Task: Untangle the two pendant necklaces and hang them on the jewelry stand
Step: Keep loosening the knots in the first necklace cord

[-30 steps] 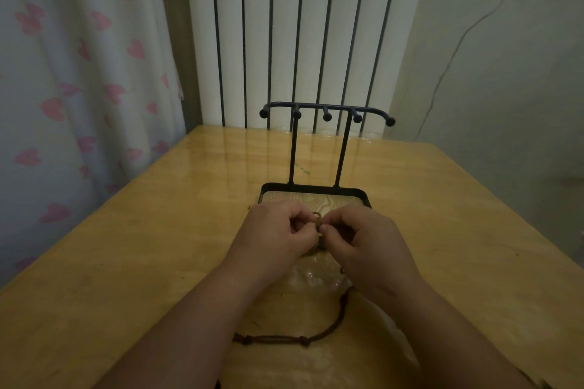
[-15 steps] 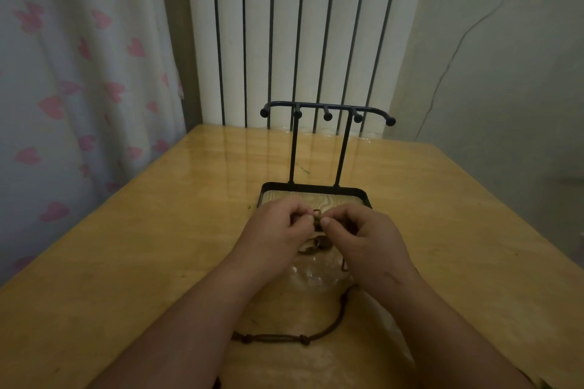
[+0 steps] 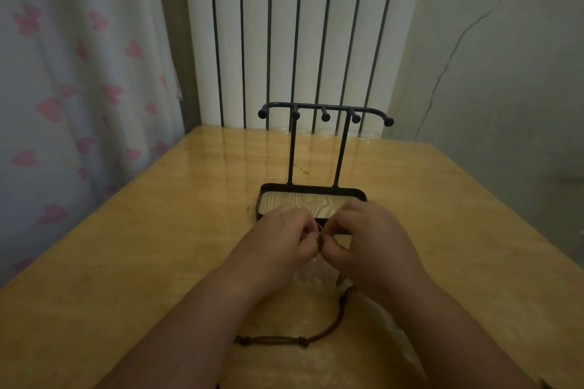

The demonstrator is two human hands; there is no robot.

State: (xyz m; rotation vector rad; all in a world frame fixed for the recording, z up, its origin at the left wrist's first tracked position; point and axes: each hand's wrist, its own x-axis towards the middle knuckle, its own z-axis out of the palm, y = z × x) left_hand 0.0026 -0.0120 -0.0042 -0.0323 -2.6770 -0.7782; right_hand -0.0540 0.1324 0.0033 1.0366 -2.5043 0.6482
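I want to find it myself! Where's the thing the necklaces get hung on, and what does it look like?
Look at the yellow wooden table, at its far middle, in front of the white radiator. Just beyond the two hands stands the jewelry stand: a black tray base, two thin upright posts and a top bar. It is the only thing with ball-tipped pegs, all bare.

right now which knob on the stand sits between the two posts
The middle knob of the jewelry stand; the other four line up with the posts or cap the bar's ends.
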